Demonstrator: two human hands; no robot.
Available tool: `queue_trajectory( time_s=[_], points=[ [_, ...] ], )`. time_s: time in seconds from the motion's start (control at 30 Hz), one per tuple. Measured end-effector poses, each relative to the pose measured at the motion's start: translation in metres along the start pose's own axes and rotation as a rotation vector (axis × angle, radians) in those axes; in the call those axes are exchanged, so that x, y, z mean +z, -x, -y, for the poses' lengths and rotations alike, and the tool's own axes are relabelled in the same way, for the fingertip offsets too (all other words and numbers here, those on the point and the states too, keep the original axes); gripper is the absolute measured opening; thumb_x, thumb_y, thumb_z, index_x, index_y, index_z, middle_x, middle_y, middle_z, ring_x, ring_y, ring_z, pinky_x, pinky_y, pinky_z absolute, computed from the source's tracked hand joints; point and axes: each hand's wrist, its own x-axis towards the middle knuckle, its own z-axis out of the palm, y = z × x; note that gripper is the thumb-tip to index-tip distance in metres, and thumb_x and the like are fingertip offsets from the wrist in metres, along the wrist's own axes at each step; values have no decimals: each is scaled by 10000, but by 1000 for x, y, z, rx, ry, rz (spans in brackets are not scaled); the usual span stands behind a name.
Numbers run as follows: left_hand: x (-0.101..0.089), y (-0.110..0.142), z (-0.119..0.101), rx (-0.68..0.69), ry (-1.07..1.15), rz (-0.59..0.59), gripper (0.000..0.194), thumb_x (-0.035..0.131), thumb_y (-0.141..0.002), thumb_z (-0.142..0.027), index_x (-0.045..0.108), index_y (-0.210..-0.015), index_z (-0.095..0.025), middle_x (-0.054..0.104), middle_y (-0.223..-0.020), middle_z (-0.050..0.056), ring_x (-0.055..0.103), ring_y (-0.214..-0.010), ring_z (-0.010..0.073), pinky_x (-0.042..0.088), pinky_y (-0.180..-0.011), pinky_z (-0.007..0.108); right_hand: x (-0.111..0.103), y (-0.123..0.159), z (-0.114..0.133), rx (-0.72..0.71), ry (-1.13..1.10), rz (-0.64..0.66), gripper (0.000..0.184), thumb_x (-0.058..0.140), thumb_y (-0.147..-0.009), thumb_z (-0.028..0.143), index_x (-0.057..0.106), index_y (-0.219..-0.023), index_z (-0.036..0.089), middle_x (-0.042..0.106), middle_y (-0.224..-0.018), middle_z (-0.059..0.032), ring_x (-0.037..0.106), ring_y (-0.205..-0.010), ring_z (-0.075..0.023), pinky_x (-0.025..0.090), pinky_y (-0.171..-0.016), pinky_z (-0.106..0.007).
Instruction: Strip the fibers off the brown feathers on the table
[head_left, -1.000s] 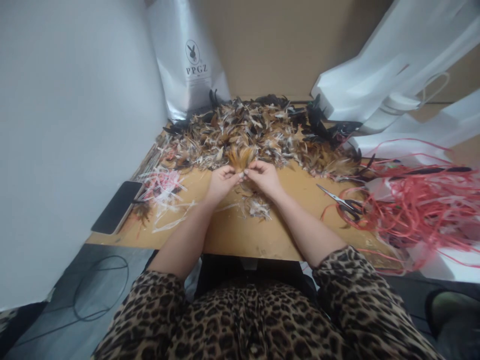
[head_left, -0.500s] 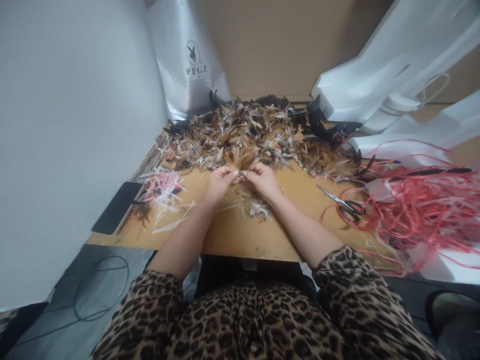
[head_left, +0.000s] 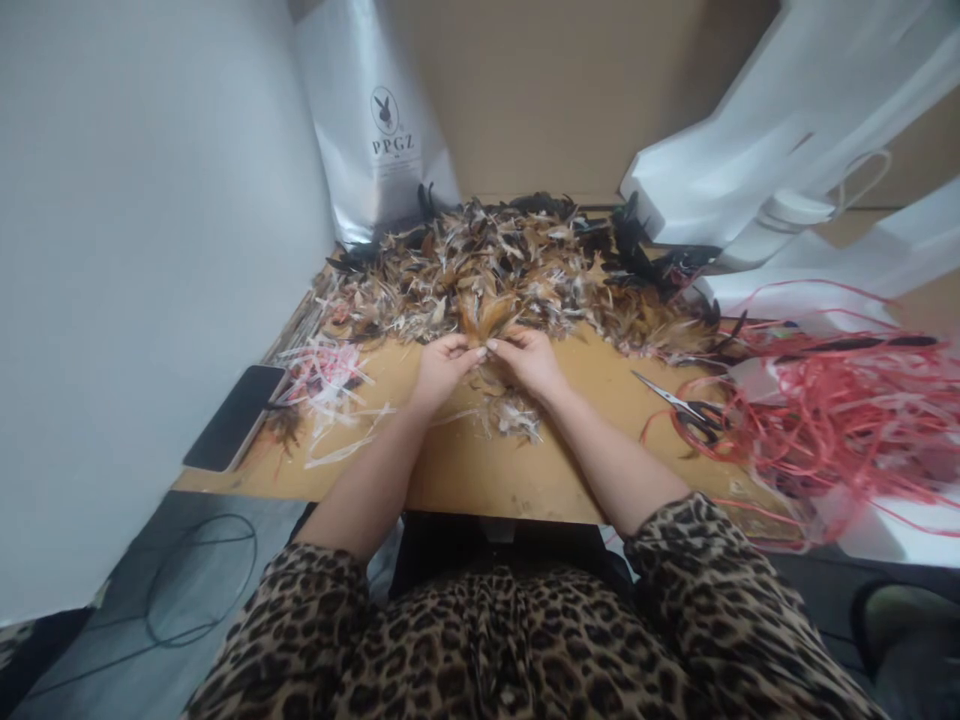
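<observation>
My left hand [head_left: 444, 366] and my right hand [head_left: 531, 360] meet at the front of a large feather pile [head_left: 480, 255]. Between their pinched thumbs and fingers is a small bunch of golden-brown feathers [head_left: 484, 318], fanned out away from me. Its lower ends are hidden by the fingertips. Just below the hands, a few loose pale feathers [head_left: 516, 418] lie on the wooden table [head_left: 495, 480].
Scissors [head_left: 686, 403] lie at the right beside a tangle of red plastic strips [head_left: 840, 410]. To the left are a phone [head_left: 234, 418] and pink and white strips [head_left: 330, 375]. White bags, one a silvery bag [head_left: 382, 170], and a white bottle [head_left: 784, 220] stand behind.
The feather bunch has spread a little wider into two tufts, and both thumbs have shifted slightly. Both hands keep their hold in nearly the same place.
</observation>
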Motion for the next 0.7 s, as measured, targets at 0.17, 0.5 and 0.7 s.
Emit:
queue_trajectory(
  time_s=[0.17, 0.5, 0.7],
  points=[
    [-5, 1, -1, -82, 46, 53, 300, 822, -560, -339, 674, -695, -115, 670, -635, 19, 587, -572, 72, 469, -608, 201, -1, -1, -1, 111, -157, 58, 296, 807, -578, 390, 635, -585, 149, 600, -546, 24, 508, -508, -72, 407, -545, -216],
    [-8, -3, 4, -112, 251, 26, 242, 806, -596, -253, 628, -683, -114, 620, -578, -6, 536, -509, 38, 410, -524, 157, 2, -2, -1, 243, -200, 1, 355, 843, -500, 389, 667, -695, 151, 617, -548, 29, 530, -492, -61, 443, -529, -199],
    [-11, -8, 6, -82, 276, -93, 211, 784, -606, -221, 605, -644, -117, 589, -542, -18, 510, -490, 36, 388, -519, 160, 10, 8, 9, 198, 153, 36, 302, 763, -597, 392, 677, -741, 140, 597, -549, 18, 450, -470, -64, 336, -458, -202]
  ],
)
